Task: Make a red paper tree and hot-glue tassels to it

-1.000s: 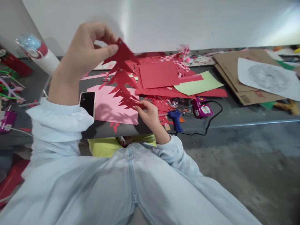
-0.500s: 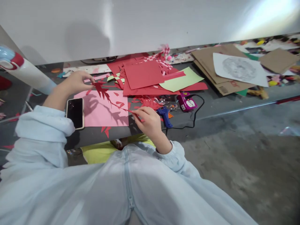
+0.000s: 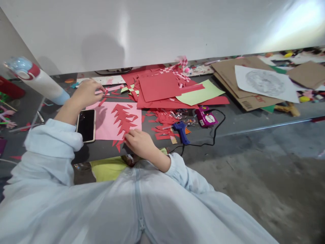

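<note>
A red paper leaf cutout [image 3: 123, 118] with jagged sides lies over the pink paper sheet [image 3: 103, 130]. My right hand [image 3: 141, 143] pinches the cutout's lower end at the front edge of the sheet; its fingertips are partly hidden. Above the sheet's back left corner is my left hand [image 3: 87, 92], thumb and fingers apart. Narrow red and pink paper strips [image 3: 113, 89] lie just beyond its fingertips. Beside my left forearm a phone [image 3: 86, 126] overlaps the sheet's left edge.
Red paper sheets [image 3: 159, 86] and a light green sheet [image 3: 200, 93] are piled behind. Right of the red scraps [image 3: 165, 117] lie a blue glue gun [image 3: 181, 132] and a purple box [image 3: 206, 117] with a black cord. A bottle [image 3: 40, 79] stands left; cardboard [image 3: 228, 74] lies right.
The red cutout has come down onto the pink sheet and turned lengthwise. My left hand has let go of its upper end. My right hand has moved left and toward me, still pinching it.
</note>
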Demonstrator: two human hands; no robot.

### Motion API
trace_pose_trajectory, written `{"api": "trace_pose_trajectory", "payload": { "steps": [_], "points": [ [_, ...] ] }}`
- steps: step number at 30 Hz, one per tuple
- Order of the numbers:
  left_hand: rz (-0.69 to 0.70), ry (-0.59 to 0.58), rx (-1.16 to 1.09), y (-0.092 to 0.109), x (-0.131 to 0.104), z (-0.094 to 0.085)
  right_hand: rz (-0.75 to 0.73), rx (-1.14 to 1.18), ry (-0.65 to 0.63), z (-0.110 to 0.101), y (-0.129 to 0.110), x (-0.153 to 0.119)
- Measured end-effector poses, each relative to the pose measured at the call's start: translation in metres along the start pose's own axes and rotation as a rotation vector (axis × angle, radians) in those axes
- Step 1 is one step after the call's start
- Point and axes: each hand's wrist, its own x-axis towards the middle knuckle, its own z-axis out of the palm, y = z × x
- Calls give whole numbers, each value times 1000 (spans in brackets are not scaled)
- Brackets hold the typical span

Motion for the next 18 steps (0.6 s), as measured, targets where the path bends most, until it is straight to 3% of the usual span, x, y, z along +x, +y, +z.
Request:
{"api": "trace_pose_trajectory", "payload": {
  "steps": [4,7,12,18],
  "points": [
    [62,-50,-78,26,6,15,-56,94,-106,-6,-1,-3],
    [86,-133,-113,54,21,35,-2,102,-21,-14,12,-12],
    [92,-357,39,99,57,78,90,43,128,-35,45,-33],
    [-70,-410,88,122,80,121,166,71,287,-51,80,-60]
  ]
}}
